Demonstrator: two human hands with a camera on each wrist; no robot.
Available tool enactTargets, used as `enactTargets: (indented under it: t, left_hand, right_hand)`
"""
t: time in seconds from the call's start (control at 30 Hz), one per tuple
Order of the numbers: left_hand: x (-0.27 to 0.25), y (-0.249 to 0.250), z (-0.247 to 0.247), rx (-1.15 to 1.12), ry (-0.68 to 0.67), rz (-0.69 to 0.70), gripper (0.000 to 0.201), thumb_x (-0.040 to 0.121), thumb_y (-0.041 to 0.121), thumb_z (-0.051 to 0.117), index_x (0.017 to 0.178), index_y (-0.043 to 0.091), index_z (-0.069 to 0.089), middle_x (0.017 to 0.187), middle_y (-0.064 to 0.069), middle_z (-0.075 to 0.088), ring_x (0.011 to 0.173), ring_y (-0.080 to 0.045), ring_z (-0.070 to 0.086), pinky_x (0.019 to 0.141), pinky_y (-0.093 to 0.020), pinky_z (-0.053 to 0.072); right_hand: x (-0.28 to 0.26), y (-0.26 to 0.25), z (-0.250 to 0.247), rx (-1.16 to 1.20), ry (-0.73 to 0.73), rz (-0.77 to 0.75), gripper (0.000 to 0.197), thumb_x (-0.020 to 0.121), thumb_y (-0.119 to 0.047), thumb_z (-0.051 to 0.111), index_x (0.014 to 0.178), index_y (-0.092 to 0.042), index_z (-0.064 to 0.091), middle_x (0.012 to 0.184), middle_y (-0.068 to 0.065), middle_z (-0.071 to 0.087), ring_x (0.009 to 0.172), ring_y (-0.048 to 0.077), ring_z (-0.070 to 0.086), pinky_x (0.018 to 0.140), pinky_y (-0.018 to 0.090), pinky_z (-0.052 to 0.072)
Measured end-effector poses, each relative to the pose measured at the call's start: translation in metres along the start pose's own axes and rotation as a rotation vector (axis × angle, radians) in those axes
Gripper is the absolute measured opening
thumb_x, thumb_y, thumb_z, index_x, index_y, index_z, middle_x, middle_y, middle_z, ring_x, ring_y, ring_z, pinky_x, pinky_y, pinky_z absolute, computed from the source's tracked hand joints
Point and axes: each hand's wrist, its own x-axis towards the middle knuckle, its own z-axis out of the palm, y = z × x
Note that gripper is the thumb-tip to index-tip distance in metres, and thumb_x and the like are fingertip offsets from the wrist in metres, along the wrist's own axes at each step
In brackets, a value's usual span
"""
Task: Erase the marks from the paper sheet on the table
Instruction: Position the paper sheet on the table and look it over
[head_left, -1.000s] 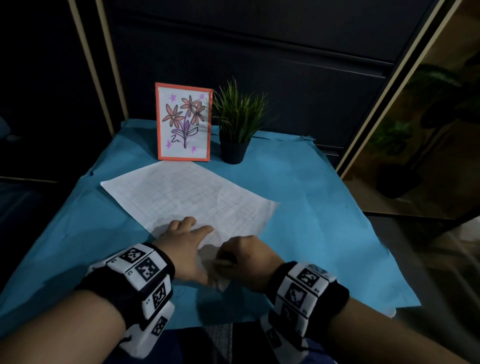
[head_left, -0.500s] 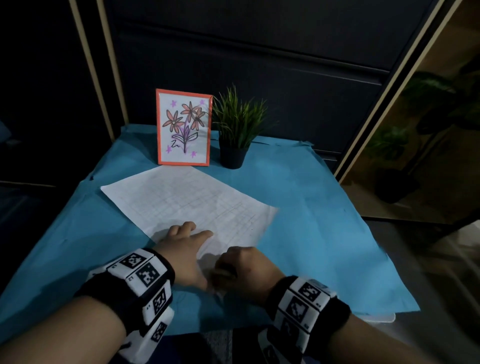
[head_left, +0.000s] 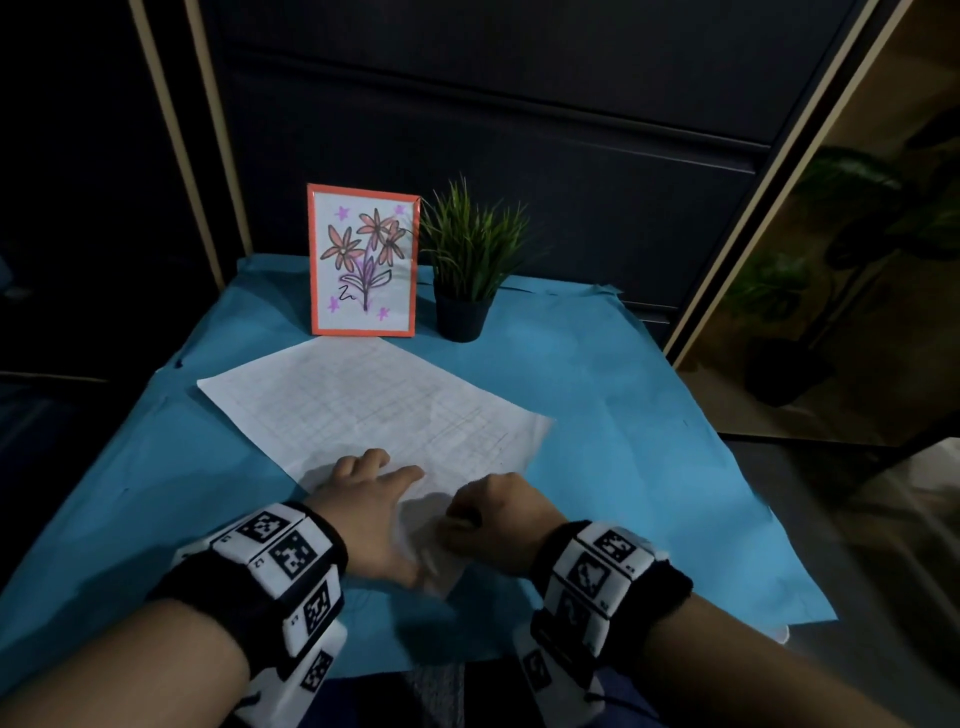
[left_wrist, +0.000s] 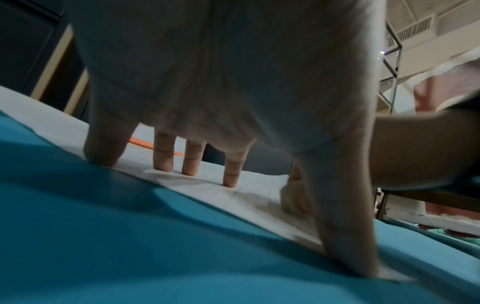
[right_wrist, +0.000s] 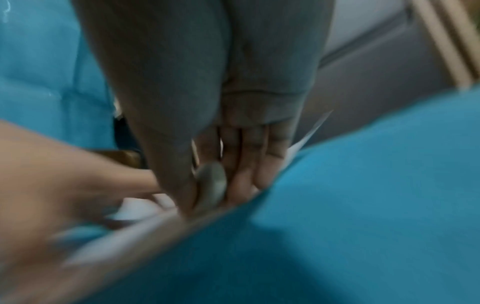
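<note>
A white paper sheet (head_left: 374, 405) with a faint pencil grid lies at an angle on the blue table cover (head_left: 623, 415). My left hand (head_left: 374, 499) presses flat on the sheet's near corner, its fingers (left_wrist: 163, 156) spread and straight on the paper (left_wrist: 259, 185). My right hand (head_left: 488, 519) is curled just right of it, pinching a small pale eraser (right_wrist: 210, 185) between thumb and fingers against the sheet's near edge. The eraser (left_wrist: 293, 201) also shows past my left thumb. The right wrist view is blurred by motion.
A framed flower drawing with an orange border (head_left: 362, 260) and a small potted grass plant (head_left: 467, 270) stand at the back of the table. Dark panels rise behind. The blue cover ends at the right edge (head_left: 779, 545), with floor beyond.
My right hand has shifted slightly over the sheet's near corner with the eraser. The left hand stays pressed in place. The head view has tilted a little.
</note>
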Motion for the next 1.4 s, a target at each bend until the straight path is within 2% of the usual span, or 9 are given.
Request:
enactTargets:
  t: [0.13, 0.4, 0.6, 0.83, 0.97, 1.07, 1.23, 1.33, 1.4]
  left_hand:
    - [0.000, -0.002, 0.003, 0.003, 0.021, 0.003, 0.117, 0.060, 0.076, 0.069, 0.151, 0.038, 0.006, 0.156, 0.002, 0.002, 0.143, -0.023, 0.005, 0.116, -0.040, 0.022]
    - [-0.001, -0.001, 0.001, -0.009, 0.031, 0.028, 0.110, 0.062, 0.070, 0.073, 0.148, 0.040, 0.011, 0.152, 0.001, 0.008, 0.141, -0.025, 0.010, 0.113, -0.038, 0.026]
    - [0.000, -0.001, 0.000, -0.003, -0.012, 0.019, 0.106, 0.064, 0.073, 0.069, 0.147, 0.051, 0.007, 0.154, 0.001, 0.001, 0.142, -0.025, 0.004, 0.113, -0.039, 0.026]
    - [0.003, 0.000, 0.006, -0.039, 0.063, 0.029, 0.088, 0.071, 0.069, 0.065, 0.144, 0.049, 0.019, 0.148, -0.002, 0.013, 0.137, -0.026, 0.015, 0.111, -0.040, 0.028]
    - [0.004, 0.000, 0.005, -0.018, 0.043, 0.013, 0.091, 0.070, 0.070, 0.064, 0.144, 0.049, 0.016, 0.150, -0.003, 0.008, 0.139, -0.026, 0.011, 0.112, -0.044, 0.027]
    - [0.003, 0.001, 0.004, -0.007, 0.032, 0.008, 0.091, 0.071, 0.070, 0.064, 0.145, 0.048, 0.014, 0.151, -0.002, 0.006, 0.140, -0.026, 0.010, 0.112, -0.046, 0.027]
    - [0.003, 0.000, 0.005, -0.034, 0.051, 0.016, 0.091, 0.069, 0.069, 0.066, 0.143, 0.048, 0.018, 0.147, -0.001, 0.012, 0.136, -0.026, 0.014, 0.110, -0.042, 0.030]
    - [0.005, -0.001, 0.006, -0.024, 0.047, 0.016, 0.092, 0.068, 0.070, 0.065, 0.143, 0.048, 0.017, 0.148, -0.002, 0.010, 0.137, -0.026, 0.013, 0.111, -0.044, 0.029]
    - [0.005, 0.000, 0.007, -0.002, 0.042, 0.008, 0.094, 0.069, 0.072, 0.064, 0.145, 0.048, 0.015, 0.151, -0.003, 0.007, 0.139, -0.026, 0.009, 0.113, -0.044, 0.027]
  right_hand:
    - [0.013, 0.020, -0.020, -0.014, 0.100, 0.092, 0.025, 0.085, -0.028, 0.061, 0.064, -0.020, 0.051, 0.083, 0.010, 0.058, 0.076, 0.020, 0.051, 0.065, 0.026, 0.040]
    - [0.002, 0.002, -0.004, -0.131, 0.029, -0.040, 0.026, 0.086, -0.035, 0.058, 0.091, -0.010, 0.065, 0.095, 0.010, 0.064, 0.086, 0.027, 0.056, 0.069, 0.029, 0.040]
    - [0.007, 0.025, -0.026, -0.095, 0.083, 0.067, 0.015, 0.085, -0.028, 0.058, 0.074, -0.019, 0.056, 0.099, 0.012, 0.065, 0.088, 0.027, 0.059, 0.070, 0.027, 0.042]
    - [0.002, 0.012, -0.007, -0.060, 0.015, -0.072, 0.024, 0.086, -0.031, 0.059, 0.092, -0.009, 0.065, 0.098, 0.011, 0.063, 0.088, 0.026, 0.057, 0.075, 0.033, 0.047]
    - [0.013, 0.025, -0.017, -0.049, 0.080, 0.006, 0.017, 0.085, -0.024, 0.058, 0.075, -0.009, 0.058, 0.089, 0.013, 0.058, 0.077, 0.020, 0.047, 0.068, 0.027, 0.040]
    - [0.019, 0.033, -0.027, -0.047, 0.116, 0.071, 0.031, 0.085, -0.021, 0.058, 0.059, -0.016, 0.041, 0.079, 0.008, 0.052, 0.074, 0.019, 0.044, 0.063, 0.024, 0.035]
    - [0.011, 0.012, -0.014, -0.062, 0.027, -0.040, 0.020, 0.083, -0.026, 0.060, 0.088, -0.007, 0.065, 0.093, 0.012, 0.064, 0.083, 0.024, 0.055, 0.072, 0.032, 0.047]
    - [0.012, 0.009, -0.013, -0.091, 0.011, -0.040, 0.021, 0.084, -0.026, 0.058, 0.088, -0.007, 0.065, 0.095, 0.013, 0.063, 0.088, 0.026, 0.056, 0.073, 0.032, 0.046]
    - [0.018, 0.017, -0.021, -0.075, 0.045, 0.022, 0.016, 0.084, -0.023, 0.058, 0.073, -0.012, 0.059, 0.090, 0.012, 0.059, 0.085, 0.026, 0.052, 0.069, 0.028, 0.041]
